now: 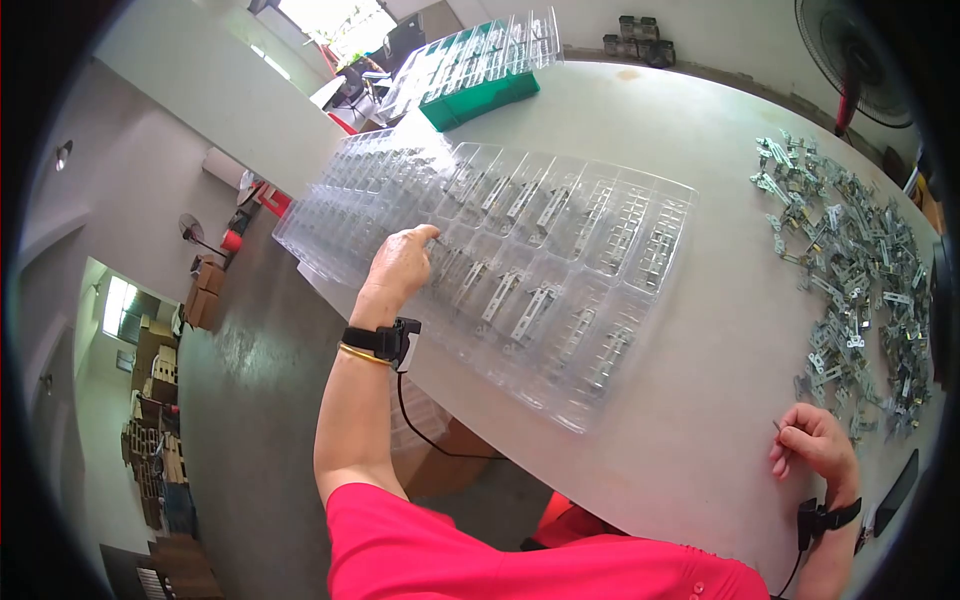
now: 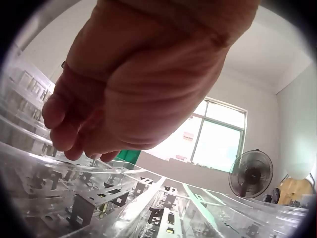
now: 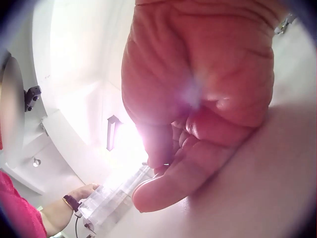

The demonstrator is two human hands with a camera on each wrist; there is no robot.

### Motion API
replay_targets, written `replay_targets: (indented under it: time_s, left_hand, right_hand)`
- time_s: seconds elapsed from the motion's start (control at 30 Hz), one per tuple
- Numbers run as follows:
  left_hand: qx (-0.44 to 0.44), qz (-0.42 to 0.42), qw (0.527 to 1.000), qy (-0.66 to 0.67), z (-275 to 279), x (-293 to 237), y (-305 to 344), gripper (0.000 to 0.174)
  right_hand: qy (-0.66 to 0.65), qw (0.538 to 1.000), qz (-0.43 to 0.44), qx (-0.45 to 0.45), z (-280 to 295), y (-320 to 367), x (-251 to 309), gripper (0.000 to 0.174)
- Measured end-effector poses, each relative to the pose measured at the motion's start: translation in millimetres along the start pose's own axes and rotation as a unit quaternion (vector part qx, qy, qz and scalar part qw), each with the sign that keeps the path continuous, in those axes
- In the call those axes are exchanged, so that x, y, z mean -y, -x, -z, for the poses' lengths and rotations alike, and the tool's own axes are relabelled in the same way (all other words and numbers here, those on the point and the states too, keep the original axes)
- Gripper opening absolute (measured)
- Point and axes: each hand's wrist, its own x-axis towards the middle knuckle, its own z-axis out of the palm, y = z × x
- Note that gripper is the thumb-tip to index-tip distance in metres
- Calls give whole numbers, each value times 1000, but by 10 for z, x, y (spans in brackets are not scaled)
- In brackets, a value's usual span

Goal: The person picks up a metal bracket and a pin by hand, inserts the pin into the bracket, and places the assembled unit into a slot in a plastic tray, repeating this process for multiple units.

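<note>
Head view has your left hand (image 1: pixel 400 265) set on the near-left part of a clear plastic tray (image 1: pixel 575 415), with the fingers bent down into one of its pockets and the thumb stretched out along a ridge. From the left wrist view the fingertips (image 2: pixel 54 111) are bunched just above the tray's wall; you cannot tell whether they pinch anything.

Your right hand (image 1: pixel 818 442) rests on the pale table (image 1: pixel 700 400) near its front edge, well apart from the tray. Its fingers are curled in, and they pinch a thin metal piece (image 1: pixel 776 428) whose end sticks out past the knuckles toward the tray. The right wrist view shows that same dark sliver caught between thumb and forefinger.

The tray is thin, glossy moulded plastic, divided into long rectangular pockets in two rows. Most pockets hold one flat stamped bracket (image 1: pixel 530 312), grey metal with punched holes. A loose heap of brackets (image 1: pixel 850 280), bright and tangled, lies on the table just beyond your right hand. More clear trays (image 1: pixel 360 190) lie overlapped behind the first, and others sit in a green bin (image 1: pixel 480 100) at the far side.
</note>
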Motion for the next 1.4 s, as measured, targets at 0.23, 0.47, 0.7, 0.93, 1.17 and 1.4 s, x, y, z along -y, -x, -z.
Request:
replay_targets:
  time_s: [0.23,0.47,0.7,0.93,1.17,1.4]
  left_hand:
    - [18,27,999,23,27,-7,58,33]
    - [-93,60,994,20,112,303,112,32]
    - [28,247,967,60,184,357,93,32]
    - [-14,210,976,50,84,430,79,30]
    - [-22,215,974,66,65,471,57,34]
    - [-91,173,979,54,76,640,59,33]
  right_hand:
    - [-12,1000,3,-21,-13,2,-25,7]
    - [-15,1000,16,-16,-10,-3,-38,7]
    - [-37,999,27,-17,1,-5,-79,9]
    - [-49,998,27,-15,-13,7,-49,9]
    - [-46,998,33,-13,0,3,-77,10]
    - [-36,999,31,-13,-14,0,-50,9]
